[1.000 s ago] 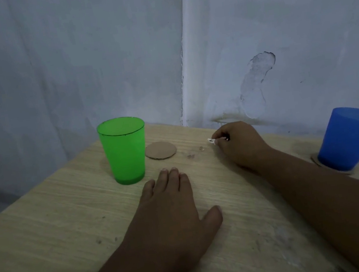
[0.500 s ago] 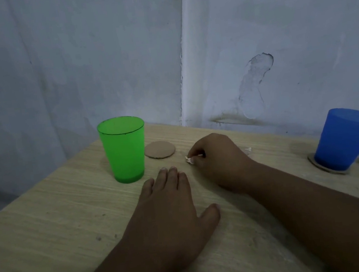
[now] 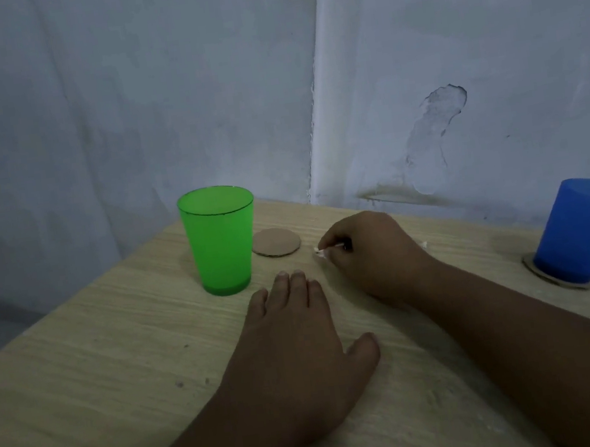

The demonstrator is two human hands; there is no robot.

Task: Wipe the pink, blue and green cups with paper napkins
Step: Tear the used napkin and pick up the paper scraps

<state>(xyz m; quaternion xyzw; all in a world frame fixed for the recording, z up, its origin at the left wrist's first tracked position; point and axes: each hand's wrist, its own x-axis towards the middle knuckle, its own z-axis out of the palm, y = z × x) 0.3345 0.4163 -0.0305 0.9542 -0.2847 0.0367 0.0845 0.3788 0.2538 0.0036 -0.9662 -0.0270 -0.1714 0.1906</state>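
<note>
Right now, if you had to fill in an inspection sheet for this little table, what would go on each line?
Surface: pale wooden table, with a few dark specks and scuffs.
Job's things: green cup upright near the far corner; blue cup standing on a cardboard coaster at the right; a scrap of white paper napkin in the right hand; pink cup not in view.
Clutter: loose cardboard disc beside the green cup.
Hands: left hand lies flat on the table, holding nothing; right hand pinches the napkin.
Cables: nothing seen.
Surroundings: pale walls meeting in a corner, with a peeled patch on the right wall.
</note>
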